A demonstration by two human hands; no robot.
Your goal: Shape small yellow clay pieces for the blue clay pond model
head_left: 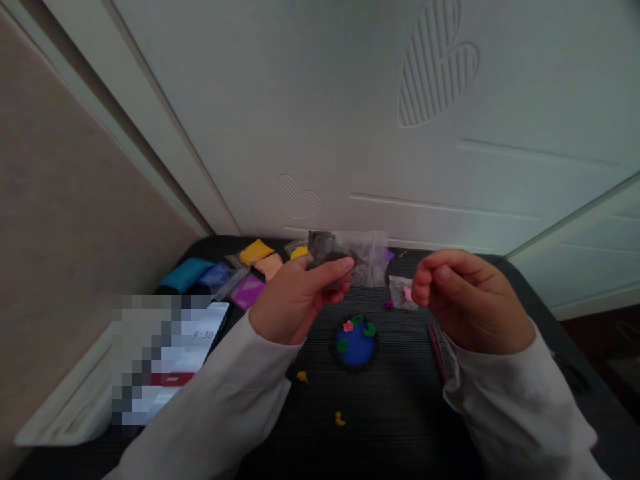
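Clay pond model (pixel 357 350) sits on a black table (pixel 390 433), a blue disc with a dark rim, green lily pads and a pink flower; treat it as the centre of a clock face, with twelve o'clock pointing away from the person. At twelve, raised above the table, is a clear zip bag (pixel 373 260) of dark clay, clamped between the thumb and fingers of the left hand (pixel 295 300), which reaches in from ten o'clock. The right hand (pixel 470 300) is at two, near the bag but apart from it, fingers curled and thumb against them; whether it pinches something small cannot be told. The two hands do not touch.

The step in hand appears to be handling the bagged dark clay. Its zip end points toward three o'clock, facing the right hand; whether the seal is open is too small to see. As a judgement, the next move calls for a steady left grip while the right fingers work at that end.

One small yellow piece (pixel 303 377) lies at eight o'clock, and a curved yellow piece (pixel 339 419) between six and seven.
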